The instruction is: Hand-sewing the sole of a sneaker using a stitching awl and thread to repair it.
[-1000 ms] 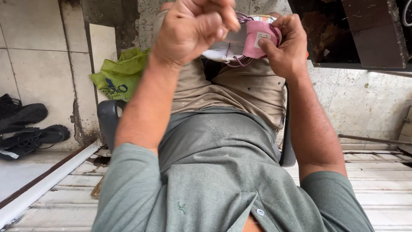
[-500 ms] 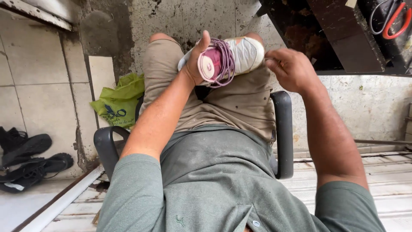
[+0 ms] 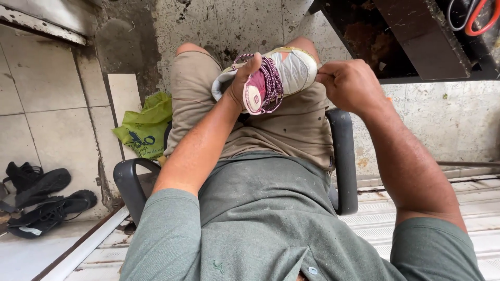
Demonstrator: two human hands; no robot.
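With the left hand (image 3: 245,83) gripping the shoe (image 3: 284,70) on his lap and the right hand (image 3: 351,86) pinching its toe, the loose laces (image 3: 271,83) could snag.

Left hand (image 3: 245,83) curled with thumb raised; right hand (image 3: 350,83) clenched in a pinch, forearms converging.
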